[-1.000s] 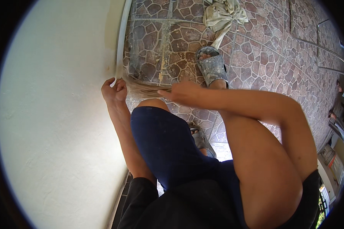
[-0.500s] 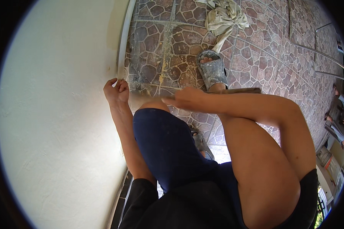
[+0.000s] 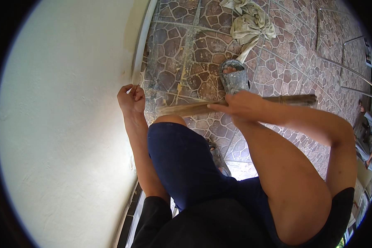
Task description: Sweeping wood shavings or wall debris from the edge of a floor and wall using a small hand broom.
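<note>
My right hand [image 3: 244, 103] is wrapped round a long, rough brown piece of wood [image 3: 190, 109], its index finger stretched along the top. The wood lies nearly level across the view, its pale frayed end above my left knee and its darker end [image 3: 297, 99] out to the right. Against the foot of the pale wall [image 3: 66, 107], my left hand [image 3: 132, 99] is closed in a pinch, palm up. What it pinches, if anything, is too small to make out. Just beyond its fingertips a pale skirting strip [image 3: 143, 45] runs along the wall.
Stone-patterned floor tiles [image 3: 277, 70] carry yellowish and white smears near the wall. A crumpled beige cloth [image 3: 252, 27] lies beyond my dusty grey sandal [image 3: 234, 78]. Thin metal bars [image 3: 351, 66] stand at the right. Another person [image 3: 370, 140] shows at the far right edge.
My right hand has drawn the piece of wood to the right, away from my left hand and the wall. My left hand keeps its pinch at the wall. The view has shifted slightly.
</note>
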The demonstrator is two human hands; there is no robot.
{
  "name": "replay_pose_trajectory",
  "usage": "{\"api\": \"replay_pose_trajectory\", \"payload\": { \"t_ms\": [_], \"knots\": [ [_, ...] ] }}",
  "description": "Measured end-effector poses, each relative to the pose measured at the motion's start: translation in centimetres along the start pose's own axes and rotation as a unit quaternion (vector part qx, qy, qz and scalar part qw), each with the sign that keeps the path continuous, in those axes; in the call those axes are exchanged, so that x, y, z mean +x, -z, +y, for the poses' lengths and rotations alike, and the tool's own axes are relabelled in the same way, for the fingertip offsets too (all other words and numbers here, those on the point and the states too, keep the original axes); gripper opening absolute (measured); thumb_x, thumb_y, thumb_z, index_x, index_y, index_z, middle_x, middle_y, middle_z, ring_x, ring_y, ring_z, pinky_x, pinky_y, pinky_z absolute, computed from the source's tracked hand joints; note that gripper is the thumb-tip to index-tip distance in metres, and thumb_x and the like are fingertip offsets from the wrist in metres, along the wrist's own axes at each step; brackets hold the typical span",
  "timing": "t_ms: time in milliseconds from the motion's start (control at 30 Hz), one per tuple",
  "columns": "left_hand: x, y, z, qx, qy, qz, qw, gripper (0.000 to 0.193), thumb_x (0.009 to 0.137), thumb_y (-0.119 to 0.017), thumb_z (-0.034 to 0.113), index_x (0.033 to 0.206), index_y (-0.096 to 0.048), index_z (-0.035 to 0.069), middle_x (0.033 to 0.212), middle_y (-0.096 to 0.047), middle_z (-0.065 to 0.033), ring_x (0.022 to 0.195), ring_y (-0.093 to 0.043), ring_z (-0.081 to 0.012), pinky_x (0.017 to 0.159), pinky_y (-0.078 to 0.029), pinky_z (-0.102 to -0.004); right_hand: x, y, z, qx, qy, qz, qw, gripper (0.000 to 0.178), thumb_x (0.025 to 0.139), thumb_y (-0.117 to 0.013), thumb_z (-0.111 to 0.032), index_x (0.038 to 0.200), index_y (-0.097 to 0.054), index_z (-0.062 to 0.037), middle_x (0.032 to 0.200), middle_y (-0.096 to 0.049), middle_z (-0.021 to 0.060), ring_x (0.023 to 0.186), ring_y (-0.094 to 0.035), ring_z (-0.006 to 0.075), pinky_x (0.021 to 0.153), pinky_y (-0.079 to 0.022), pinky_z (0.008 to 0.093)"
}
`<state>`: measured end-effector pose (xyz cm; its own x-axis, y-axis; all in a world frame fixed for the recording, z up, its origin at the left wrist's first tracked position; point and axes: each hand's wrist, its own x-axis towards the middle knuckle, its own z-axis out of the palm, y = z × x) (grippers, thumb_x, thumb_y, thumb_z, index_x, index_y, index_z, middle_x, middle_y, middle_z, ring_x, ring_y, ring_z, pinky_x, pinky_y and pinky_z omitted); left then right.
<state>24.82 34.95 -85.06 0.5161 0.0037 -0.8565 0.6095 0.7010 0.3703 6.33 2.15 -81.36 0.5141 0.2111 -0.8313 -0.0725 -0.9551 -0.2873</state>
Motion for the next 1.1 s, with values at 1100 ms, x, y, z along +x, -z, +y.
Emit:
{"api": "replay_pose_trajectory", "payload": {
  "t_ms": [1100],
  "knots": [
    [1.3, 0.1, -1.8, 0.025, -0.014, 0.001, 1.000, 0.019, 0.087, -0.053, 0.008, 0.094, -0.047, -0.008, 0.084, -0.049, -0.0140, 0.062, -0.045, -0.0163, 0.040, -0.030, -0.0220, 2.6, 8.8, 3.5, 0.212, 0.018, 0.225, 0.951, 0.065, 0.093, -0.050, -0.002, 0.151, -0.041, -0.0314, 0.075, -0.067, 0.0174, 0.074, -0.072, 0.0342, 0.063, -0.058, 0.0459]
  ]
}}
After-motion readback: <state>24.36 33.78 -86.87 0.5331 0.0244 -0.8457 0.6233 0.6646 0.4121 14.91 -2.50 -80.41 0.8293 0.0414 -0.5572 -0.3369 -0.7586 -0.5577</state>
